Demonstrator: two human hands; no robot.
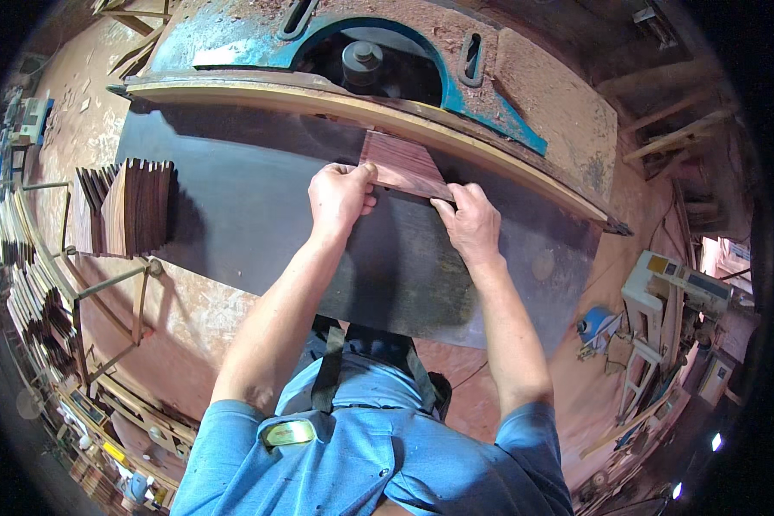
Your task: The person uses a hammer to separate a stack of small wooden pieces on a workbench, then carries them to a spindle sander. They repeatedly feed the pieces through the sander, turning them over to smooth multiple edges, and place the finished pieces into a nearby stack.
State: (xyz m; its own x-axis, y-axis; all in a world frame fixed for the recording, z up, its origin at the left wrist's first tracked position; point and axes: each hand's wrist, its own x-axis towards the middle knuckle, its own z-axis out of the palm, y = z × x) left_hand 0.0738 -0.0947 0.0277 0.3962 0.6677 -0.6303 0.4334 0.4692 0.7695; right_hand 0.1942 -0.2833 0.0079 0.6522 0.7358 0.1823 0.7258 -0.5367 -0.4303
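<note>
The dark steel table (258, 215) carries a blue sanding machine (232, 39) along its far edge. A stack of boards (133, 206) stands upright at the table's left end. A thin reddish board (400, 163) lies flat mid-table, touching the machine's belt. Left hand (340, 198) and right hand (469, 224) press its near edge, fingers closed onto it. The board appears light, stiff, liable to split; hold it at the near edge.
</note>
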